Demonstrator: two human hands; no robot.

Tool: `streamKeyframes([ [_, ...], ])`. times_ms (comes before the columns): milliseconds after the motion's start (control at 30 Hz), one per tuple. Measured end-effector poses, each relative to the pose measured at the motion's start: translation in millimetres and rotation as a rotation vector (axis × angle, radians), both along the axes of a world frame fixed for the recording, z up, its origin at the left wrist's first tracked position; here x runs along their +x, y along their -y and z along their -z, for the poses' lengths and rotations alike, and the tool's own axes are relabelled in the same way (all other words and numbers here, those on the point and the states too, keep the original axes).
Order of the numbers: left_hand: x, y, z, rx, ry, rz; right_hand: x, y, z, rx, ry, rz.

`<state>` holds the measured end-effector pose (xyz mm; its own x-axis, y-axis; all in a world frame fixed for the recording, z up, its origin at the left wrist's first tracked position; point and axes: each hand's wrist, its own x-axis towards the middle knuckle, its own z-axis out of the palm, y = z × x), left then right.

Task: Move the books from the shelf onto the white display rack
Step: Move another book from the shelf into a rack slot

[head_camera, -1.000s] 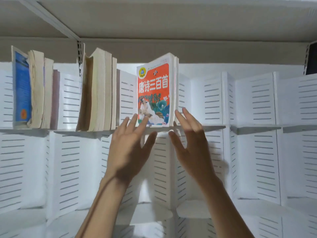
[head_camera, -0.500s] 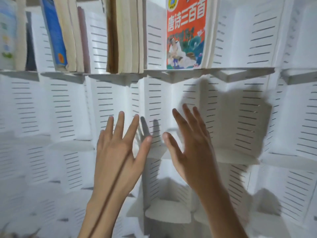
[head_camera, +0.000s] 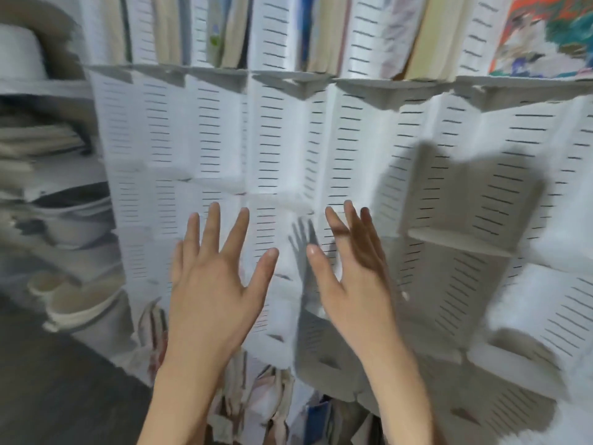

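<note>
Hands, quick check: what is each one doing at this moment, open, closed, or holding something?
Left hand: open, fingers spread, holding nothing.
Right hand: open, fingers straight, holding nothing.

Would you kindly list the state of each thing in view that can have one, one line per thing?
Left hand: open, fingers spread, holding nothing.
Right hand: open, fingers straight, holding nothing.
Orange book: upright on the top ledge of the rack, at the right.
Other books: standing in the top row, some leaning.
White rack: pockets below the top row mostly bare.
Bowls: stacked at the left; blurred.
</note>
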<state>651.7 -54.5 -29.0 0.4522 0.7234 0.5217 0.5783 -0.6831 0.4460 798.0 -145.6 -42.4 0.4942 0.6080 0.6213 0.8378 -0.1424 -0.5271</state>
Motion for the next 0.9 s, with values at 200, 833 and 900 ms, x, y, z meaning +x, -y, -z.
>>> streamKeyframes([
  [200, -120.7, -41.1, 14.9, -0.012, -0.029, -0.128, -110.5, -61.2, 10.3, -0.049, -0.033, -0.154],
  [833, -294.0, -214.0, 29.0, -0.030, 0.017, -0.417, -276.6, -283.0, 20.8, -0.094, -0.072, -0.488],
  [900, -300.9, -245.7, 27.9, -0.022, 0.012, -0.464, -282.7, -322.0, 19.7, -0.116, -0.062, -0.520],
])
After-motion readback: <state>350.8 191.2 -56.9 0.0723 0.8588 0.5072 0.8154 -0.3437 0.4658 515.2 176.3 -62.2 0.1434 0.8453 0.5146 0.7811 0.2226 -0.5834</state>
